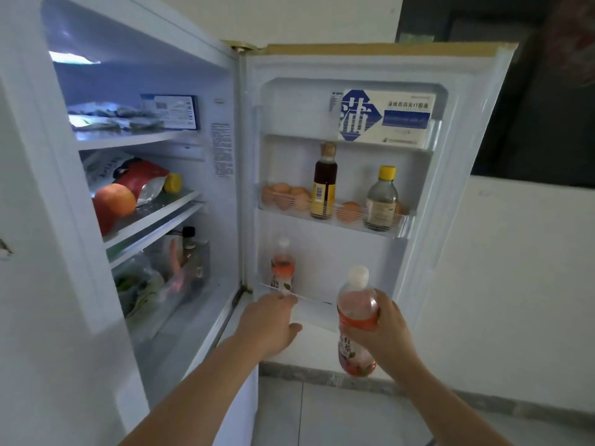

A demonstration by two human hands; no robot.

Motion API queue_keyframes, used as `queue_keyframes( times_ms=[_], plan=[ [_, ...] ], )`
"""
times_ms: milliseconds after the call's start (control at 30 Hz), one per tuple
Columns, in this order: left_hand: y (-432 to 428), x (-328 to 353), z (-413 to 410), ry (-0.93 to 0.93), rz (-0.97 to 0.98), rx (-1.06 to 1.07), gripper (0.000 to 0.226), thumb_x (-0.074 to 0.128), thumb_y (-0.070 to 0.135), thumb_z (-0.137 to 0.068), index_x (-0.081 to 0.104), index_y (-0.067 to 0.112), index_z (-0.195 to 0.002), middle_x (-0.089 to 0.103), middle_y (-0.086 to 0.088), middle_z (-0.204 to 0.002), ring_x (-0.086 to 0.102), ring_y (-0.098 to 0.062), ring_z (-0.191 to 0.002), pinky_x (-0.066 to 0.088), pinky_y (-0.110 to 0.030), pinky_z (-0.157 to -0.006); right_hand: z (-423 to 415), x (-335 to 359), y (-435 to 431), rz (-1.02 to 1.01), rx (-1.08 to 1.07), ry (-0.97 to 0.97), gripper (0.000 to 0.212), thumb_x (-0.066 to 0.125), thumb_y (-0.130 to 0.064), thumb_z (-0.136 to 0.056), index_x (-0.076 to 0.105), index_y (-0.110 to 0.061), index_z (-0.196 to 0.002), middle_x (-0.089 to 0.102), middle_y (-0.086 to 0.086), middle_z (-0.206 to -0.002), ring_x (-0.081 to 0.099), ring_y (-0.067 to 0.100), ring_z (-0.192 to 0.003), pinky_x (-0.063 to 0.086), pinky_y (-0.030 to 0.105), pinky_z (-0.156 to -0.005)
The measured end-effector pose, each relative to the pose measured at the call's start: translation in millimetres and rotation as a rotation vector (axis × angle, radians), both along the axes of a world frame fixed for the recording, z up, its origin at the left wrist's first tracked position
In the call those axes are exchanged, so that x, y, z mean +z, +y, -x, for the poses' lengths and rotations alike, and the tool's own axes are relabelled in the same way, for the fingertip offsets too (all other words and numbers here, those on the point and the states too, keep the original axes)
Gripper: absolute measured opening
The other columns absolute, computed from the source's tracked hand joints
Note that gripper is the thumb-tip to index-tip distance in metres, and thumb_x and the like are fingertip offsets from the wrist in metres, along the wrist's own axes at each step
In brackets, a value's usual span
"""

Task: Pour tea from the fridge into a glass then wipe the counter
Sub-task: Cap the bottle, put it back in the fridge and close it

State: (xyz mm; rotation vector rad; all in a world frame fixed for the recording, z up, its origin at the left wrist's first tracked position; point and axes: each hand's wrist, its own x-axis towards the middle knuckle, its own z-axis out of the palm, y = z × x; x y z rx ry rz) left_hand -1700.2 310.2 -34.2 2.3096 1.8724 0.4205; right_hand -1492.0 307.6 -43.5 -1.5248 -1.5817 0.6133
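The fridge door (463, 130) stands wide open to the right. My right hand (388, 329) grips a tea bottle (356, 309) with pink-red liquid and a white cap, held upright in front of the door's bottom shelf. A second, similar tea bottle (282, 265) stands in that bottom door shelf at the left. My left hand (269, 320) rests on the rim of the bottom door shelf (309, 299), fingers curled over it, just below the second bottle. No glass or counter is in view.
The middle door shelf holds eggs (283, 194), a dark sauce bottle (324, 181) and a yellow-capped bottle (382, 199). A blue-and-white box (384, 119) sits on the top door shelf. Inside the fridge lie a peach (114, 201), bags and a crisper drawer (161, 278). Tiled floor (338, 416) lies below.
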Motion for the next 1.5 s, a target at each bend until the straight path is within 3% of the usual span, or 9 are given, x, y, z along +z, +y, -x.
queue_keyframes(
  times_ms=[200,333,500,633,767,833,933,1233,1500],
  plan=[
    [64,18,21,-0.069,-0.126,-0.017,0.037,0.056,0.035,-0.087,0.049,0.02,-0.12,0.058,-0.002,-0.119,0.058,-0.022,-0.099,0.051,-0.034,-0.083,25,8,62,-0.017,0.015,0.007,0.074,0.081,-0.032,-0.061,0.04,-0.037,-0.123,0.045,-0.007,-0.109,0.05,0.015,-0.097,0.048,0.036,-0.084],
    [105,46,30,-0.132,-0.302,0.004,0.044,0.055,0.03,-0.087,0.045,0.018,-0.128,0.049,-0.004,-0.132,0.048,-0.024,-0.117,0.041,-0.036,-0.094,38,9,102,-0.073,0.029,0.006,0.072,0.082,-0.029,-0.06,0.04,-0.042,-0.117,0.046,-0.008,-0.109,0.049,0.014,-0.097,0.043,0.031,-0.081],
    [143,83,30,-0.114,-0.58,-0.066,0.055,0.058,0.031,-0.086,0.042,0.01,-0.134,0.042,-0.011,-0.14,0.041,-0.028,-0.126,0.038,-0.04,-0.101,46,-2,143,-0.101,0.043,0.02,0.071,0.083,-0.027,-0.062,0.042,-0.038,-0.12,0.048,-0.009,-0.111,0.049,0.005,-0.088,0.039,0.006,-0.061],
    [171,97,20,-0.041,-0.626,-0.1,0.057,0.051,0.041,-0.087,0.04,0.01,-0.134,0.043,-0.013,-0.139,0.037,-0.03,-0.129,0.033,-0.045,-0.106,49,-18,171,-0.078,0.051,0.017,0.071,0.083,-0.028,-0.062,0.045,-0.034,-0.121,0.049,-0.009,-0.108,0.052,0.012,-0.09,0.041,0.019,-0.072],
    [194,91,14,0.013,-0.571,-0.088,0.059,0.05,0.045,-0.087,0.039,0.013,-0.136,0.041,-0.01,-0.142,0.032,-0.03,-0.133,0.025,-0.045,-0.109,55,-37,197,-0.014,0.052,0.054,0.066,0.082,-0.03,-0.063,0.047,-0.033,-0.12,0.052,-0.005,-0.105,0.054,-0.002,-0.067,0.039,0.004,-0.043],
    [200,86,13,-0.018,-0.552,-0.106,0.058,0.052,0.043,-0.087,0.04,0.013,-0.136,0.043,-0.007,-0.142,0.032,-0.028,-0.134,0.023,-0.045,-0.111,58,-47,209,0.015,0.049,0.056,0.064,0.08,-0.032,-0.064,0.048,-0.032,-0.119,0.056,-0.004,-0.104,0.058,0.001,-0.069,0.04,0.006,-0.05],
    [204,75,11,-0.021,-0.544,-0.116,0.057,0.054,0.041,-0.086,0.041,0.015,-0.135,0.04,-0.003,-0.146,0.03,-0.024,-0.137,0.016,-0.045,-0.114,63,-61,223,0.04,0.059,0.063,0.06,0.08,-0.033,-0.063,0.05,-0.03,-0.115,0.059,-0.005,-0.101,0.058,0.015,-0.085,0.042,0.024,-0.071],
    [206,67,12,-0.064,-0.626,-0.118,0.054,0.054,0.038,-0.085,0.047,0.013,-0.132,0.048,-0.007,-0.14,0.04,-0.028,-0.131,0.017,-0.045,-0.111,74,-80,229,0.169,0.06,0.166,0.06,0.079,-0.03,-0.066,0.05,-0.024,-0.118,0.062,0.0,-0.107,0.06,0.021,-0.099,0.049,0.04,-0.09],
    [207,64,13,-0.099,-0.664,-0.135,0.054,0.056,0.038,-0.083,0.049,0.013,-0.13,0.052,-0.007,-0.134,0.043,-0.028,-0.129,0.016,-0.043,-0.11,81,-84,236,0.243,0.058,0.182,0.066,0.079,-0.028,-0.056,0.048,-0.034,-0.115,0.064,-0.009,-0.104,0.061,0.016,-0.099,0.048,0.028,-0.077]
  ],
)
